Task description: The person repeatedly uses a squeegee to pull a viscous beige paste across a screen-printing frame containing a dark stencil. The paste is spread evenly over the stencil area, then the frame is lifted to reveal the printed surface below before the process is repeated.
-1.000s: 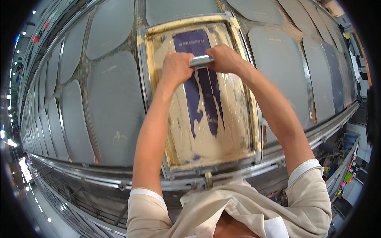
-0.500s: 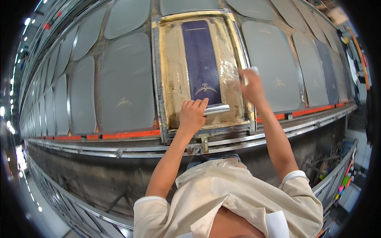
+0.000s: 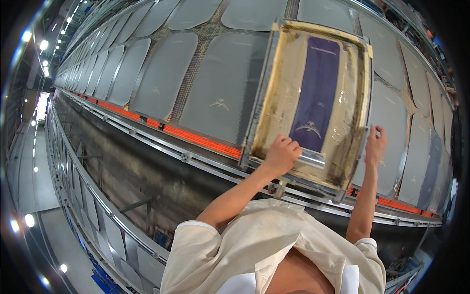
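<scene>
Wide head-level fisheye view, steeply downward, close above the rectangular frame (image 3: 265,93)

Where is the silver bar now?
In the head view, right of centre, the silver bar is inside the yellow-edged frame, just below the purple strip, gripped by the left hand.

The torso (image 3: 274,235) is facing the near edge of the frame (image 3: 263,98). The left forearm (image 3: 235,197) is slanting up and rightward toward the frame's near left corner, and the left wrist (image 3: 265,171) is crossing its near edge. The left hand (image 3: 283,156) is lying inside that corner, back upward, its fingers (image 3: 291,145) curling closed. The right forearm (image 3: 363,206) is standing nearly upright at the right of the frame. The right hand (image 3: 376,144) is positioning just beside the frame's right edge, fingers partly bending; contact is remaining unclear.
</scene>
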Motion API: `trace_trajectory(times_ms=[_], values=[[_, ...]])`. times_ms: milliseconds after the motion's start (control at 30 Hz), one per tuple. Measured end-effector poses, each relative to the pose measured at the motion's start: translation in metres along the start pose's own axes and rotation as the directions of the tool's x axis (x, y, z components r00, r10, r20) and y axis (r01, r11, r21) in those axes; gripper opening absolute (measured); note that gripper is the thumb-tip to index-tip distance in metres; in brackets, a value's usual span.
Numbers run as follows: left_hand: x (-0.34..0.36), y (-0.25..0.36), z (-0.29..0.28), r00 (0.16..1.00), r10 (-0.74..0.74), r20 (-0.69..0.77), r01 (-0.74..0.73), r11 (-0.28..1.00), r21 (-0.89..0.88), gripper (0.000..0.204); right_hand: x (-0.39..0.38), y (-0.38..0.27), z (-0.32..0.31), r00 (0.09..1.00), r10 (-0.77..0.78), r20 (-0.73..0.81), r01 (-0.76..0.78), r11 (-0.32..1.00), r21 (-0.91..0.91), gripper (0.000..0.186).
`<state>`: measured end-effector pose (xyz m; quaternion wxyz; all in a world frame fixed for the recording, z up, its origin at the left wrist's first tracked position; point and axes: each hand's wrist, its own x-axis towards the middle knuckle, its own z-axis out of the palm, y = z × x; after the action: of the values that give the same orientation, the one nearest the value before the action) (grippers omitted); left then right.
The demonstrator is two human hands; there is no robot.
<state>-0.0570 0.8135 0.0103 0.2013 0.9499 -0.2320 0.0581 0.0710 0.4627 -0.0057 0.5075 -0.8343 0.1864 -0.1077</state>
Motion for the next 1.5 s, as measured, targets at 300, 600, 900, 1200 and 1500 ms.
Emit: trace_trajectory(times_ms=[300, 600, 900, 1200, 1500], values=[[-0.083, -0.194, -0.11, 0.999, -0.038, 0.003, 0.038, 0.999, 0.007, 0.023, -0.102, -0.061, 0.233, 1.0, 0.01, 0.011, -0.01, 0.998, 0.07, 0.033], [-0.193, -0.245, -0.138, 0.996, 0.06, 0.07, -0.061, 0.998, 0.023, 0.035, -0.148, -0.12, 0.302, 0.996, 0.081, 0.023, -0.081, 0.997, -0.002, 0.032], [-0.138, -0.285, -0.112, 0.993, 0.111, -0.045, -0.107, 0.991, 0.082, 0.032, -0.138, -0.097, 0.311, 0.994, 0.102, 0.028, -0.1, 0.991, -0.085, 0.031], [0.091, -0.424, -0.087, 0.982, 0.138, -0.127, -0.119, 0.982, 0.149, 0.039, -0.09, -0.158, 0.29, 0.896, 0.216, 0.388, 0.058, 0.81, -0.583, 0.027], [0.257, -0.47, -0.127, 0.984, 0.064, 0.168, -0.064, 0.998, -0.002, 0.025, 0.074, -0.27, 0.424, 0.611, -0.503, 0.611, 0.682, 0.726, -0.085, 0.046]])
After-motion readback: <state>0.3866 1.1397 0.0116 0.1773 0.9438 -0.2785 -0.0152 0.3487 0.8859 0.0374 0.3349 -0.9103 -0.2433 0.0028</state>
